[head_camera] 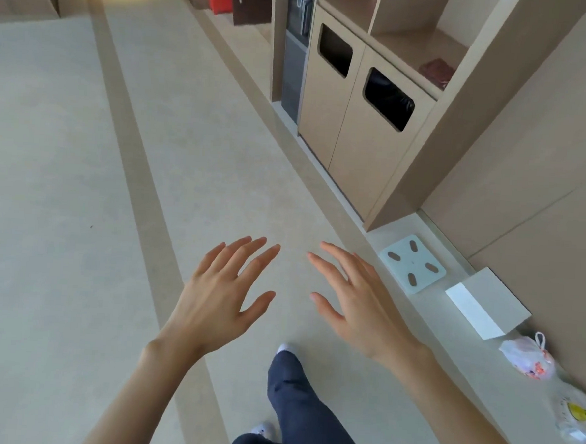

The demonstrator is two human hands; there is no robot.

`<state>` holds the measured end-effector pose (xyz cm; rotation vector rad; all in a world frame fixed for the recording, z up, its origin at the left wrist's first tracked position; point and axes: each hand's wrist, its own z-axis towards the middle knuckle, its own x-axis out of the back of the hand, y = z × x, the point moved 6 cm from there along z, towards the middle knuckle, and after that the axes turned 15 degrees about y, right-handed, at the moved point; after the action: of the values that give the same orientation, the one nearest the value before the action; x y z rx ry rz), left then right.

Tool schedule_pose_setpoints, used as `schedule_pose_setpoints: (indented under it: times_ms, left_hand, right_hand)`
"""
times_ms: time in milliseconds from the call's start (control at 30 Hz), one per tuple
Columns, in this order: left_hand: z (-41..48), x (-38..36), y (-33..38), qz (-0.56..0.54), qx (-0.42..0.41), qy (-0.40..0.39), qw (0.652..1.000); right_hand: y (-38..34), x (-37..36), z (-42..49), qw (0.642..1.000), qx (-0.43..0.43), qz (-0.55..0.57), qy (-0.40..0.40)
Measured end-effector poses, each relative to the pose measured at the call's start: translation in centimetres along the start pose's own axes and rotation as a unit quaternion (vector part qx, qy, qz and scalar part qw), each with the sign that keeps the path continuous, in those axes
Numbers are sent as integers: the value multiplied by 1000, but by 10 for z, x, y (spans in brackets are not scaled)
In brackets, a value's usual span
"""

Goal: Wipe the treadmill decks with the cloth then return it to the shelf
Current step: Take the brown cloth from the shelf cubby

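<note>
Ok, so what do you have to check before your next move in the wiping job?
1. Left hand free: ok, fingers spread, holding nothing.
2. Right hand free: ok, open and holding nothing.
3. Cloth spotted: cannot tell. A dark red thing lies on the shelf and might be it.
4. Treadmill in sight: not ok, none in view.
5. Walking path: ok. The scale and the bags lie by the wall on the right, apart from the feet.
</note>
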<state>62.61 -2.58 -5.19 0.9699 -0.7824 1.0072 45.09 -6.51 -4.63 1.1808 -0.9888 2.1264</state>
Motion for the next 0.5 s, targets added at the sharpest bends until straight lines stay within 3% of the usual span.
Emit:
schedule_pose_setpoints:
  times_ms: [500]
  left_hand:
    - [195,-57,-97,-15,-16,-26,999]
  right_hand:
    - [118,-50,198,998,-61,-26,-4]
